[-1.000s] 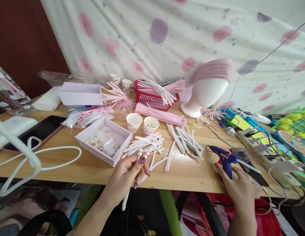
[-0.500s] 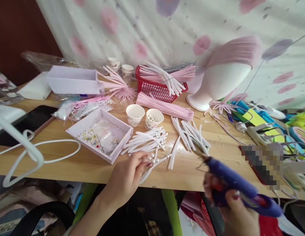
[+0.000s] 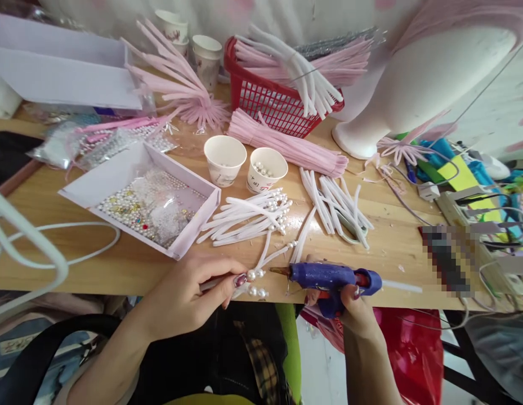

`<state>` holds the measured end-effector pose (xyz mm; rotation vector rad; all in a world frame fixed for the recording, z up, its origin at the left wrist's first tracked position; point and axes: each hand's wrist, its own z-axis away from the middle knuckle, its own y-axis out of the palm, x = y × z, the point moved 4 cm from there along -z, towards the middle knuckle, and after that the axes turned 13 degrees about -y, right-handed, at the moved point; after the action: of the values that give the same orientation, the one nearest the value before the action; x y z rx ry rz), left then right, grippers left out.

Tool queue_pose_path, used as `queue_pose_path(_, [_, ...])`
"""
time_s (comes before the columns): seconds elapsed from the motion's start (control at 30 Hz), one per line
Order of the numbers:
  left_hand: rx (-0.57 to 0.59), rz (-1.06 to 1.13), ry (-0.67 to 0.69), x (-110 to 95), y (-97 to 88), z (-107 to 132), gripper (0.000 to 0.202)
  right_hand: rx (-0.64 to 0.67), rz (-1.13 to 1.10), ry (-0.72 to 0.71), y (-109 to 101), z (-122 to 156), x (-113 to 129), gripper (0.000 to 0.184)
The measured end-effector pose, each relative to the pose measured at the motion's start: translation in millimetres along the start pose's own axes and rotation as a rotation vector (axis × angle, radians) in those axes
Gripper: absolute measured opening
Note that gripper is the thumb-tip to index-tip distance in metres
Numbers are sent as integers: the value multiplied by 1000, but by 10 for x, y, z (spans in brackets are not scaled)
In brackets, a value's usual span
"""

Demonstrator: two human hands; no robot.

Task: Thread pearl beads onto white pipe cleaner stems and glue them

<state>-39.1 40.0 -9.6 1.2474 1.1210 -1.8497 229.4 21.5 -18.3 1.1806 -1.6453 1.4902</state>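
Observation:
My left hand (image 3: 202, 292) pinches white pipe cleaner stems (image 3: 240, 291) whose ends carry pearl beads (image 3: 256, 292). In my right hand (image 3: 349, 306) is a blue hot glue gun (image 3: 322, 278), with a clear glue stick (image 3: 402, 287) jutting from its back. The gun's brass nozzle (image 3: 280, 270) points left, close to the beads by my left fingertips; whether it touches them I cannot tell. Just beyond lies a pile of white pipe cleaners (image 3: 240, 219) tipped with pearls. More short white pipe cleaners (image 3: 341, 211) rest to its right.
A shallow white box (image 3: 177, 244) of beads and two paper cups (image 3: 225, 163) stand behind my hands. Farther back are a pink pipe cleaner bundle (image 3: 286, 143), a red basket (image 3: 269, 107) and a white mannequin head (image 3: 413, 95). Cables and a power strip (image 3: 459, 219) lie right.
My right hand has brought the glue gun left and turned it level, its nozzle now near the beads. The view has tilted down and closer. My left hand keeps its pinch.

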Motion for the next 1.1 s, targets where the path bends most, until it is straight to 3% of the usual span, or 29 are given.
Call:
queue_pose_path(0.17, [3, 7, 14, -38, -7, -53, 24, 124, -111, 8, -3, -25, -31, 75])
queue_pose_path(0.33, [4, 12, 28, -37, -7, -41, 22, 155, -98, 56, -46, -29, -26, 68])
queue_pose_path(0.47, [-13, 0, 20, -46, -9, -37, 22, 169, -97, 90, -16, -17, 1, 73])
queue_pose_path(0.7, [-19, -49, 48, -100, -34, -58, 24, 204, -144, 80, 24, -25, 5, 76])
queue_pose_path(1.1, [-33, -67, 74, -98, -27, -54, 25, 210, -205, 88, -14, 20, -62, 65])
